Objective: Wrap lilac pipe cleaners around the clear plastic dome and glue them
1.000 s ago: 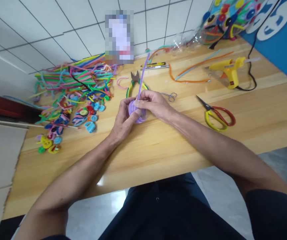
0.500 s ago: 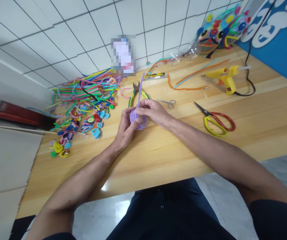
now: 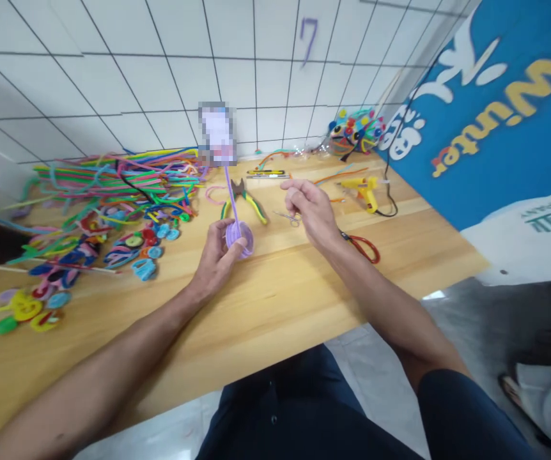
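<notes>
My left hand pinches a coiled purple pipe cleaner just above the wooden table; its loose end rises straight up from the coil. My right hand hovers to the right of the coil, off the pipe cleaner, fingers loosely curled with nothing in them. Below the right hand lie small silver scissors. Pliers with yellow-green handles rest just behind the coil.
A heap of coloured pipe cleaners and several small coiled pieces fill the left of the table. Red-handled scissors, a yellow glue gun with a black cord, and a colourful craft figure lie right. A blue banner stands beside the table.
My right hand has let go of the purple pipe cleaner and moved up and right. The left hand keeps the coil. The camera has tilted up and swung right.
</notes>
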